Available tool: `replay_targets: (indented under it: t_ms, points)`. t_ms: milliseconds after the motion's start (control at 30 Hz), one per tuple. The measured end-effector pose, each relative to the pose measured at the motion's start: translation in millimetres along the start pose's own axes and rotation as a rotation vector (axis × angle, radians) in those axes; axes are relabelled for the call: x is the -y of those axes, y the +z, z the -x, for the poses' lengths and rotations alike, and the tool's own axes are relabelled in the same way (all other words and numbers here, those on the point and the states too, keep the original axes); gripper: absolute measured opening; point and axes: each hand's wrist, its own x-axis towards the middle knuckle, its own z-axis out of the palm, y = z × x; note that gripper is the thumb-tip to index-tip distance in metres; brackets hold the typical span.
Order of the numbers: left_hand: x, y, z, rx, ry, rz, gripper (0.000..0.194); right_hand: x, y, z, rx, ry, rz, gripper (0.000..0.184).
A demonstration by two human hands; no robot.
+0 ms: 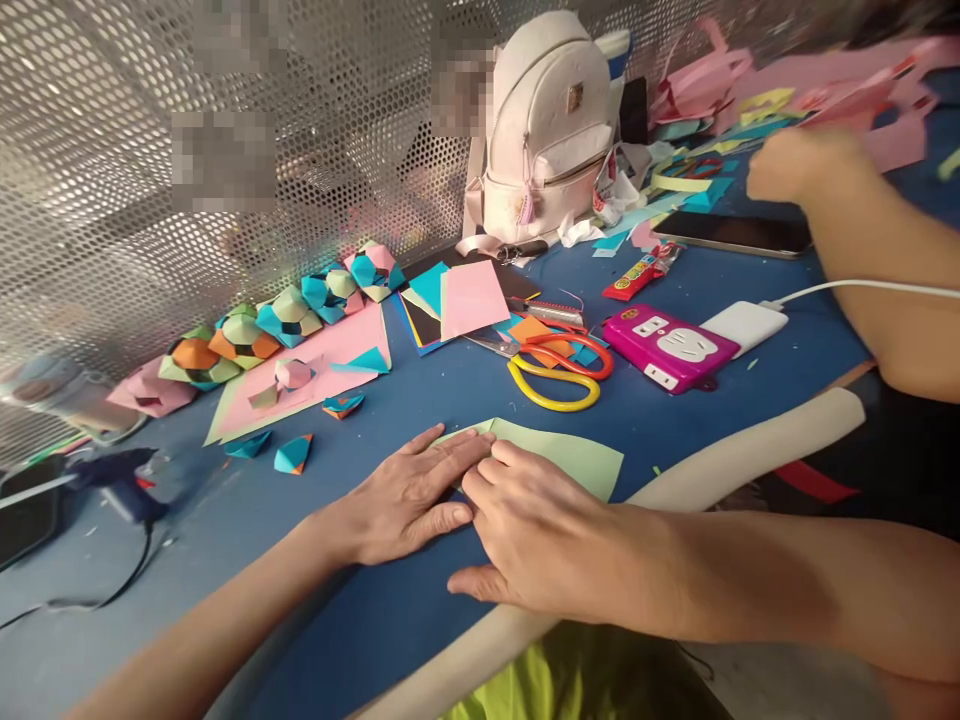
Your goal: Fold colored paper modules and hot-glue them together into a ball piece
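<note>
A light green sheet of paper (570, 455) lies on the blue table (420, 390) in front of me. My left hand (409, 497) lies flat on its left end, fingers spread and pointing right. My right hand (536, 535) rests just to the right of it, fingertips pressing down on the paper's near edge where it meets the left hand. Most of the sheet's near part is hidden under both hands.
Yellow and orange scissors (559, 368), a pink power strip (671, 348), a white power bank (744, 325) and a phone (731, 234) lie beyond. Folded paper units (289, 315), pink sheets (300, 380), a white backpack (551, 130), a glue gun (116, 480). Another person's arm (870, 240) reaches in at right.
</note>
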Motion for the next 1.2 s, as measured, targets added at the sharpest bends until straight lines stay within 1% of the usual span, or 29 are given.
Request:
replay_targets:
  t_ms: [100,267,333,467,567,667,733,833,900,967,1033,1100,1200]
  points:
    - [4,1.3,-3,0.034,0.017,-0.035,0.069,0,3,1,0.032,-0.014,0.014,0.049]
    - [9,-3.0,-13,0.086,0.014,-0.042,0.073,1,10,3,0.055,0.0,0.055,0.051]
    - [13,-5.1,-20,0.099,0.017,-0.052,0.079,2,7,2,0.079,0.004,0.071,0.049]
    - [25,-8.1,-35,0.113,0.056,-0.063,0.092,5,-9,-5,0.162,0.055,0.087,0.04]
    - [30,-9.7,-37,0.111,0.07,-0.088,0.094,5,-16,-8,0.195,0.023,0.098,0.037]
    - [29,-10.0,-27,0.069,0.061,-0.151,0.09,4,-10,-6,0.164,0.019,0.107,0.04]
    - [24,-8.8,-19,0.035,0.079,-0.182,0.092,5,-2,-5,0.104,0.035,0.094,0.043]
    - [16,-5.8,-11,0.059,0.12,-0.154,0.095,5,5,-2,-0.015,0.063,0.09,0.052]
    - [15,-4.1,-8,0.089,0.099,-0.139,0.093,5,4,0,-0.049,0.056,0.086,0.054]
    - [17,-3.2,-2,0.098,0.043,-0.16,0.088,3,-2,2,-0.034,0.023,0.075,0.048]
    - [22,-2.6,11,0.092,-0.032,-0.197,0.085,1,-9,3,-0.011,0.002,0.061,0.045]
    - [27,-1.7,32,0.079,-0.126,-0.234,0.083,-1,-13,3,0.002,0.012,0.051,0.044]
    - [32,-0.9,72,0.033,-0.286,-0.277,0.081,-1,-14,1,0.029,0.024,0.038,0.044]
